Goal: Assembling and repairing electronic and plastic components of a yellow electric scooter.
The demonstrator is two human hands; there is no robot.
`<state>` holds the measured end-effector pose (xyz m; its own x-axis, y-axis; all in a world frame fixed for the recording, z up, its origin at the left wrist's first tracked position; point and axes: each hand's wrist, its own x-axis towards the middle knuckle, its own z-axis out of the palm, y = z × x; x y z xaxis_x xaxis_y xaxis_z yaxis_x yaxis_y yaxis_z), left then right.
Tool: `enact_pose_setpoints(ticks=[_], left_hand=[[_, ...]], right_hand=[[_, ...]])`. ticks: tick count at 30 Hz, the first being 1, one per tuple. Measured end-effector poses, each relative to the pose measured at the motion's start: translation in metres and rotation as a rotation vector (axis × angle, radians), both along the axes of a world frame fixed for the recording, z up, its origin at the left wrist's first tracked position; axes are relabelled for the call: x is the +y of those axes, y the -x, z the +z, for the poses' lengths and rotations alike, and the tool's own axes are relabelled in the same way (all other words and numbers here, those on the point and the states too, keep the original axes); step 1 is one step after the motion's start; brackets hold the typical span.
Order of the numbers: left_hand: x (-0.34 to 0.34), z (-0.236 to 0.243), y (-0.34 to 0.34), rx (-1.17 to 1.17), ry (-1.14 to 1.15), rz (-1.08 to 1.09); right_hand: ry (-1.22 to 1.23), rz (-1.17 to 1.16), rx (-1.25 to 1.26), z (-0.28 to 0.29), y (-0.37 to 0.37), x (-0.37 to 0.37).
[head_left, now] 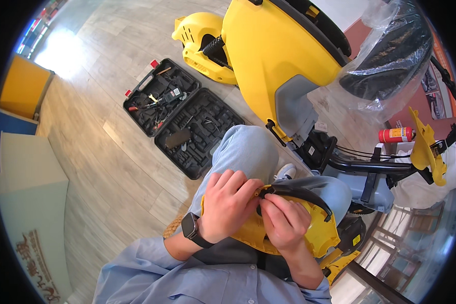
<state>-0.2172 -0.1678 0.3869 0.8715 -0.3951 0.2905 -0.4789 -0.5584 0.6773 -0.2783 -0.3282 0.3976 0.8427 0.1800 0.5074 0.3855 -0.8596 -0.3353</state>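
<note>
Across my lap lies a yellow plastic cover (323,234), its hollow inner side facing up. A curved black strip (309,196) runs along its far edge. My left hand (227,205), with a dark watch (190,226) on the wrist, is closed on the cover's far left edge. My right hand (287,223) is closed in a pinch close beside it. Its fingertips meet at a small black part (265,192) at the strip's left end. The fingers partly hide this part, so its kind does not show.
An opened black tool case (200,133) lies on the wood floor. Yellow scooter bodywork (268,45) with a plastic-wrapped black seat (387,61) stands ahead, its black frame (359,166) reaching right. A red fire extinguisher (396,135) is beyond the frame. Cabinets (28,167) line the left.
</note>
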Motion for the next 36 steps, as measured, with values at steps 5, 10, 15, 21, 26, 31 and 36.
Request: enact_pose_setpoints(ticks=[5, 10, 15, 21, 26, 31, 36], left_hand=[[0.0, -0.001, -0.002, 0.012, 0.023, -0.015], [0.001, -0.001, -0.001, 0.015, 0.032, -0.017], [0.001, -0.001, -0.001, 0.015, 0.038, -0.015], [0.001, -0.001, -0.001, 0.018, 0.053, -0.019], [0.0, -0.003, -0.001, -0.005, 0.042, -0.021], [0.001, -0.004, -0.001, 0.001, 0.04, -0.044], [0.001, -0.003, 0.0, 0.011, 0.022, -0.043]], right_hand=[[0.049, 0.005, 0.002, 0.002, 0.0, 0.0], [0.063, 0.005, -0.008, 0.001, 0.0, 0.001], [0.067, -0.023, 0.012, 0.001, 0.001, 0.002], [0.011, -0.112, 0.022, 0.003, 0.0, 0.002], [-0.032, -0.081, 0.018, 0.0, -0.001, 0.0], [-0.094, -0.084, 0.026, -0.001, 0.002, -0.002], [-0.163, -0.097, 0.013, 0.012, 0.001, 0.0]])
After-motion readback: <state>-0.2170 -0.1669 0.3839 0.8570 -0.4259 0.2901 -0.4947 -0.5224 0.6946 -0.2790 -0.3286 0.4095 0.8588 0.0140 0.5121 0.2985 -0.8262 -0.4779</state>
